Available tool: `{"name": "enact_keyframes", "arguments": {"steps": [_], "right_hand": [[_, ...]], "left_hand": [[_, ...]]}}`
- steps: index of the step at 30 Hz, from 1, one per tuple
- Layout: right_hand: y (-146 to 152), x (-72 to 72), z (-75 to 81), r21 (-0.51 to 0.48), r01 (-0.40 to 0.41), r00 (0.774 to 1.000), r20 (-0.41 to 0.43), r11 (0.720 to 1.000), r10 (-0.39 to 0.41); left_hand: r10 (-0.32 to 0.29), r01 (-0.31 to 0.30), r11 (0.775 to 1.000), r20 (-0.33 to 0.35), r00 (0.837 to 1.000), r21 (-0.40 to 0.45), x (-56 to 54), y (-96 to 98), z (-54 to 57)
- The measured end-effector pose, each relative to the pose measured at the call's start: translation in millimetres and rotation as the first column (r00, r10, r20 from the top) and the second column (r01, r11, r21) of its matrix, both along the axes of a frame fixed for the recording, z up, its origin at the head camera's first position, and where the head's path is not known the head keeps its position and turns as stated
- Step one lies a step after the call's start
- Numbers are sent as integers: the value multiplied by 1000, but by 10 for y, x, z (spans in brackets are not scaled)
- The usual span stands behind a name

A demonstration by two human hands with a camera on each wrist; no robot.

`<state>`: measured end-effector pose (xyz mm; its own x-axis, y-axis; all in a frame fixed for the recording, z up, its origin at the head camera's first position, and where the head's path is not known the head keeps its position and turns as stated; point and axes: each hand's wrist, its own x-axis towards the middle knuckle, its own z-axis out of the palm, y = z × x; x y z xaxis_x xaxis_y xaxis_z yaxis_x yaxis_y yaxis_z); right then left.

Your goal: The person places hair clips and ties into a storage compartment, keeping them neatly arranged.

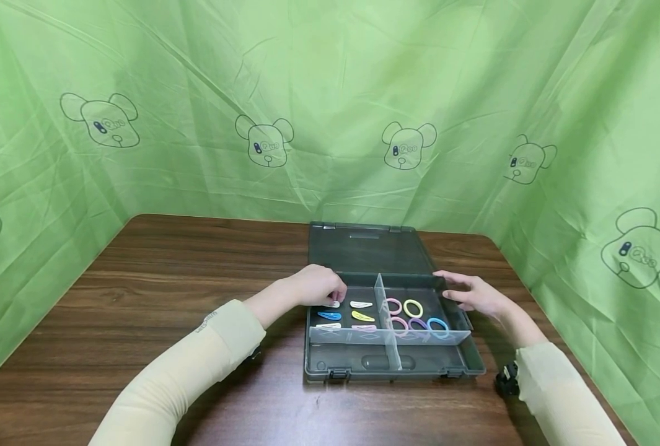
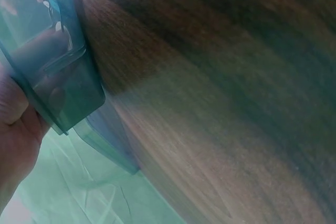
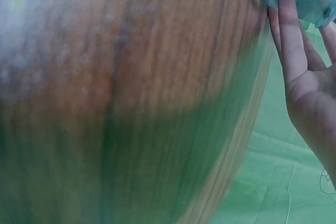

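Observation:
The grey see-through divider box (image 1: 357, 375) lies open on the table. Inside its back left compartment, my left hand (image 1: 315, 285) reaches over the left wall and pinches a white hair clip (image 1: 335, 304) with its fingertips. Around it lie another white clip (image 1: 360, 304), a blue clip (image 1: 330, 316), a yellow clip (image 1: 363, 316) and paler ones nearer the divider. Several ring-shaped hair ties fill part of the back right compartment, among them a yellow one (image 1: 406, 307) and a blue one (image 1: 429, 326). My right hand (image 1: 477, 295) touches the box's right rim with extended fingers.
The box lid (image 1: 363, 251) is folded back toward the green curtain (image 1: 335, 93), which surrounds the table (image 1: 207, 272) at the back and sides. Clear dividers (image 1: 346, 336) split the box; its front compartments show bare floors.

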<state>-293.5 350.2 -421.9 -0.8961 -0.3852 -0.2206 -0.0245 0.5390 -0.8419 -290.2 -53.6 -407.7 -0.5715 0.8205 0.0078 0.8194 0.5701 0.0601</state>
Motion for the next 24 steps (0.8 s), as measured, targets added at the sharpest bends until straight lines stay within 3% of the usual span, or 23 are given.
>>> {"name": "enact_keyframes", "arguments": {"steps": [7,17,24], "right_hand": [[11,-3,-11,14,-2,1000,-4,1000,2],[12,-11,13,46,-3,1000,-19,999,4],[14,26,91,88,-48,998,-42,995,52]], "left_hand": [[-16,16,1000,-10,1000,10,-8,0,-10],[2,-6,998,68,998,64,32,-34,75],[-8,15,990,-56,998,142,136,-151,235]]}}
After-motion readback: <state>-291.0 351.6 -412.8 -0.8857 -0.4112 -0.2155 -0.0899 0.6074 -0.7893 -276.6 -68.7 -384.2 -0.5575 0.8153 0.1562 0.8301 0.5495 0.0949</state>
